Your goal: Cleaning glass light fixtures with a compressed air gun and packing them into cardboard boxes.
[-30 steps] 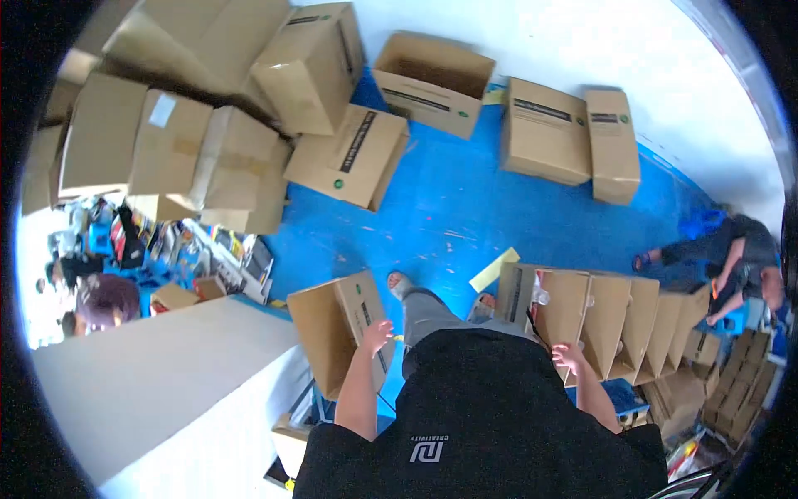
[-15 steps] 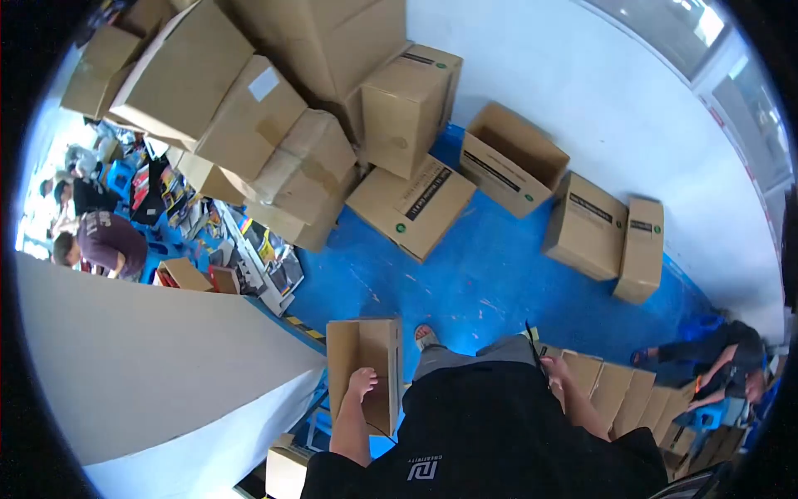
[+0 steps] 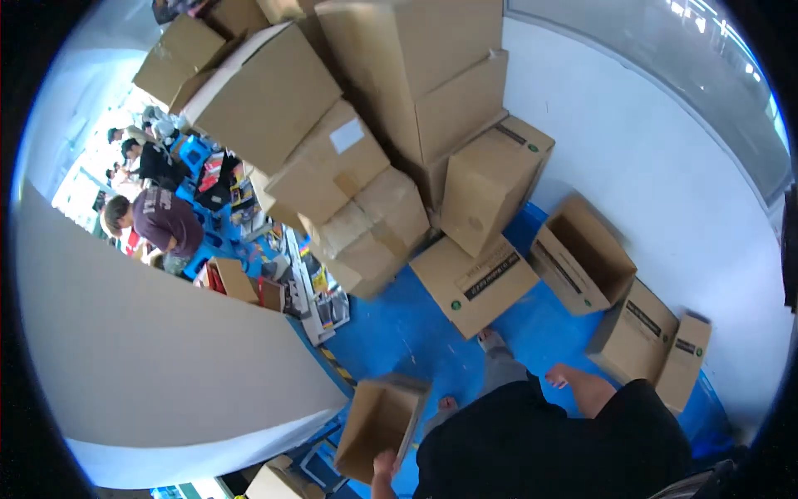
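Observation:
An open, empty-looking cardboard box [image 3: 372,420] stands tilted at the lower middle, its mouth facing up. My left hand [image 3: 385,462] grips its near rim at the right corner. My right hand [image 3: 559,376] hangs out in front of my body over the blue floor, fingers loosely curled, with nothing visible in it. Closest to that hand lies a closed cardboard box [image 3: 474,287] with a dark printed strip. An open cardboard box [image 3: 582,254] stands beyond it, against the white wall.
Large cardboard boxes [image 3: 266,100] are stacked high at the upper left. Two more boxes [image 3: 636,333] stand along the right wall. A grey-white partition [image 3: 166,358] closes off the left. Behind it, people [image 3: 166,220] work among blue stools and piled goods.
My view has turned to the right and forward. My right hand has left the row of boxes on the right and swung forward. My left hand has gone from inside the box to its rim.

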